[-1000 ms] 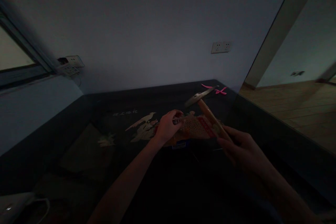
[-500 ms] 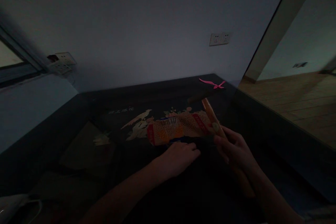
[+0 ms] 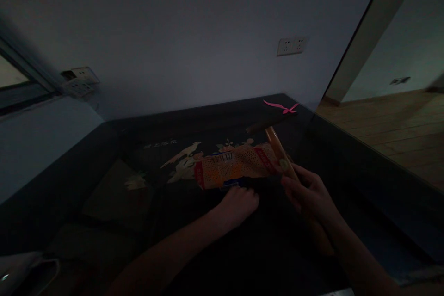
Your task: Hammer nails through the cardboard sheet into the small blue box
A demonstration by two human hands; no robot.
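Observation:
A long wooden stick point(image 3: 277, 146) slants across the right of centre, and my right hand point(image 3: 308, 190) is wrapped round its middle. An orange and red patterned packet point(image 3: 231, 166) lies on the dark table point(image 3: 187, 118), its right end close behind the stick. Just in front of the packet rests my left hand point(image 3: 240, 202), fingers curled under; what they hold, if anything, is hidden in the dark. A blue patch shows at the packet's near edge, beside my left fingers.
A pink ribbon-like strip point(image 3: 285, 109) lies at the table's far right corner, near a dark bar point(image 3: 258, 126). A white object point(image 3: 17, 266) with a cable is at the lower left. Wall sockets point(image 3: 291, 46) are behind.
My left hand has shifted slightly left, and more of the blue patch by the packet shows. My right hand still holds the stick. The view has tilted a little.

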